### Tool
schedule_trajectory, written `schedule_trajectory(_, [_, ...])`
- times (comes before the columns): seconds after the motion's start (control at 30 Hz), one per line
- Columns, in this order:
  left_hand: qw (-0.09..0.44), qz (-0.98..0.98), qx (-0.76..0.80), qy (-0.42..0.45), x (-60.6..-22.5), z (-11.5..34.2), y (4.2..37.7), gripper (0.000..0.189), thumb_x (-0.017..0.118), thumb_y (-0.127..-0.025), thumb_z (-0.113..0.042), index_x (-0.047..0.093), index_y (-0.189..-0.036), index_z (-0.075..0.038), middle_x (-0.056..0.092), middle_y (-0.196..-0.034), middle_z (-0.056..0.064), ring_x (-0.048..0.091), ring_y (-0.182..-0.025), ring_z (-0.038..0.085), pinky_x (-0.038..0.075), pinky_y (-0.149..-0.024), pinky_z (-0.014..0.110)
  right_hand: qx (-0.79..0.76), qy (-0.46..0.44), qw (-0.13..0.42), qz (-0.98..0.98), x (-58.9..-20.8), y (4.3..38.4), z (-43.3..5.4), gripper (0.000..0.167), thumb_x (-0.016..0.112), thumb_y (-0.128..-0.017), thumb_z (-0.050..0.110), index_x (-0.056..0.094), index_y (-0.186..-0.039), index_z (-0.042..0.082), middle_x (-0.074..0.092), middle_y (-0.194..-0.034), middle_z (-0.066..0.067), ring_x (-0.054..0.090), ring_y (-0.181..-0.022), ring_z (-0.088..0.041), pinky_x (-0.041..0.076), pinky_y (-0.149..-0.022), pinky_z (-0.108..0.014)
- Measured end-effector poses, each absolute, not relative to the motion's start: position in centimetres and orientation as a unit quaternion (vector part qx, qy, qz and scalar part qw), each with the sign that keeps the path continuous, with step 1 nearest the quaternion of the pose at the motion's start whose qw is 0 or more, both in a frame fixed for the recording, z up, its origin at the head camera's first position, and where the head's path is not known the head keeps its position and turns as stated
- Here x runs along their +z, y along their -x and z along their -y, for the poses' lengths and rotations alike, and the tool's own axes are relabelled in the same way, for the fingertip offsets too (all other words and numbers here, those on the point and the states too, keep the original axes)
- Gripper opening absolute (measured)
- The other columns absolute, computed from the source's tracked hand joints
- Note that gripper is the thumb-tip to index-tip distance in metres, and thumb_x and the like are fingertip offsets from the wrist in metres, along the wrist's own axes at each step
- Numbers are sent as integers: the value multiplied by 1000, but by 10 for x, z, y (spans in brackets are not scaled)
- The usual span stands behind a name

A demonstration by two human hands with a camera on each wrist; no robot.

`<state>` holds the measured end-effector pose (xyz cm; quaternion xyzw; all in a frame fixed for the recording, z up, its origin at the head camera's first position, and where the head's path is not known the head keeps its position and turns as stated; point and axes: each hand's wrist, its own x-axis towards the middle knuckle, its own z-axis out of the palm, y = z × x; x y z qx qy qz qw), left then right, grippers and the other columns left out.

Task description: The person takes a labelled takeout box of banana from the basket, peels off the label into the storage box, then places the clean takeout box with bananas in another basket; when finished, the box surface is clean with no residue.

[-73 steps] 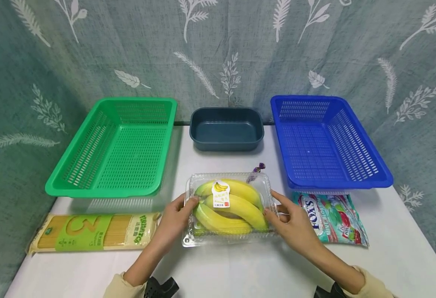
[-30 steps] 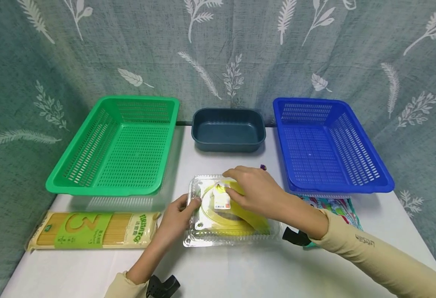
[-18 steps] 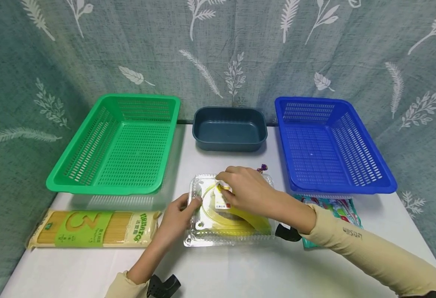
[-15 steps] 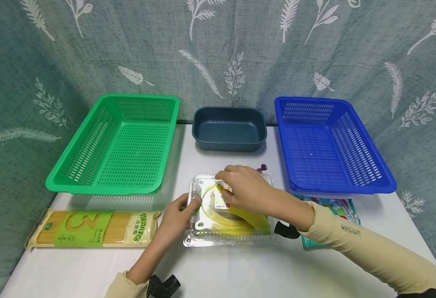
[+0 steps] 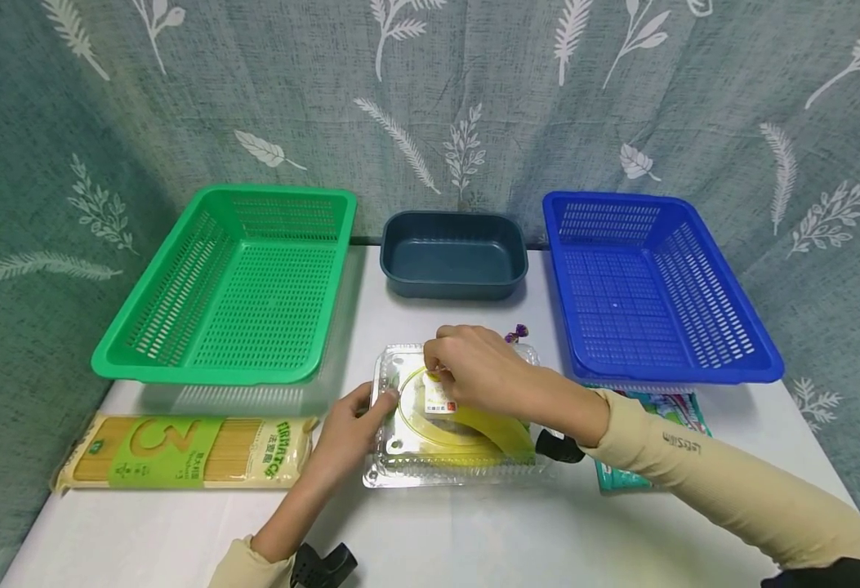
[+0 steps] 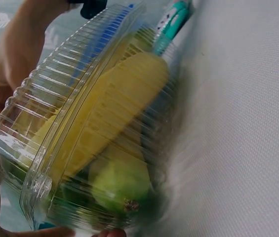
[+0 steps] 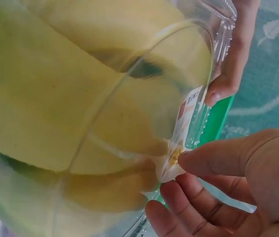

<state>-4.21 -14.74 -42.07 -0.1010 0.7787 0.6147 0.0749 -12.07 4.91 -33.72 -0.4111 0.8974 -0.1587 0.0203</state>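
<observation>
A clear plastic clamshell box (image 5: 400, 469) of bananas (image 5: 503, 433) lies at the table's middle, its lid down. My left hand (image 5: 352, 425) grips the box's left edge, thumb on top; in the left wrist view its fingertips show low on the box's side. Over the lid, my right hand (image 5: 481, 367) pinches one end of the white banana sticker (image 5: 440, 400). From the right wrist, thumb and fingers hold that corner of the sticker (image 7: 181, 128), which is bent up from the lid, while its other end lies along the plastic.
Behind stand a green basket (image 5: 319, 343), a dark blue-green bin (image 5: 453, 287) and a blue basket (image 5: 665, 374). A spaghetti pack (image 5: 180, 453) lies left, a teal candy bag (image 5: 621, 480) right, partly under my right forearm. A small purple-wrapped candy (image 5: 518, 332) sits behind the box.
My right hand has left the box's right edge, crossed over the lid and taken hold of the sticker's end, now bent up. The left hand keeps its grip on the box.
</observation>
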Motion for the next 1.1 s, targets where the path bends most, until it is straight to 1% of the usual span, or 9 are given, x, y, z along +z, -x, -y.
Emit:
schedule_trajectory(0.17, [76, -777, 616, 100, -419, 148, 41, 40, 64, -98, -39, 67, -122, -7, 68, -96, 9, 59, -64, 16, 52, -55, 30, -159, 410, 20, -898, -337, 121, -48, 21, 64, -78, -9, 67, -80, 12, 57, -75, 4, 51, -64, -12, 45, -58, -26])
schedule_trajectory(0.47, [78, -781, 611, 98, -418, 148, 42, 36, 63, -98, -40, 68, -113, -7, 68, -90, 9, 57, -61, 16, 50, -54, 29, -160, 418, 7, -894, -334, 119, -50, 23, 65, -80, -8, 62, -77, 15, 52, -73, 6, 47, -60, -12, 42, -54, -24])
schedule_trajectory(0.67, [78, -775, 619, 99, -418, 149, 41, 34, 63, -98, -37, 68, -112, -7, 68, -90, 10, 61, -64, 17, 53, -56, 30, -149, 424, 5, -893, -332, 115, -51, 18, 67, -85, -4, 64, -80, 14, 51, -74, 5, 47, -61, -13, 42, -54, -24])
schedule_trajectory(0.9, [76, -770, 625, 99, -418, 148, 40, 35, 63, -98, -36, 68, -116, -7, 68, -90, 9, 62, -66, 17, 53, -57, 30, -142, 431, 2, -891, -328, 110, -52, 19, 64, -83, -7, 68, -85, 11, 55, -77, 4, 48, -61, -13, 44, -55, -24])
schedule_trajectory(1.1, [80, -770, 625, 106, -418, 149, 42, 37, 64, -98, -37, 67, -119, -7, 67, -93, 8, 61, -65, 16, 53, -57, 30, -151, 439, -5, -886, -325, 107, -54, 18, 64, -85, -7, 67, -84, 11, 53, -76, 4, 47, -61, -13, 43, -56, -24])
